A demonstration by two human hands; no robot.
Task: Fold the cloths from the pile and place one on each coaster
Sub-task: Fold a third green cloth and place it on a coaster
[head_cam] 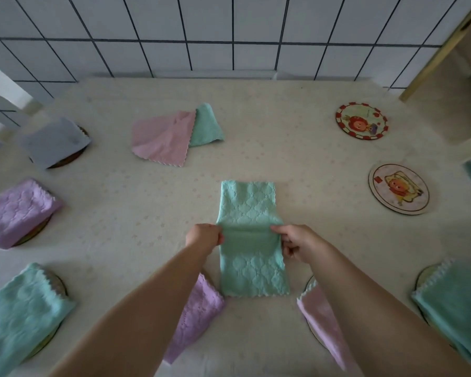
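Head view: a green cloth, folded into a long strip, is being held at mid-counter. Its left edge is being pinched by the left hand, its right edge by the right hand; both grips are closed on the fabric at mid-length. A pink and green pile is lying beyond. Two bare coasters are seen at the right. Folded cloths are covering coasters at the left.
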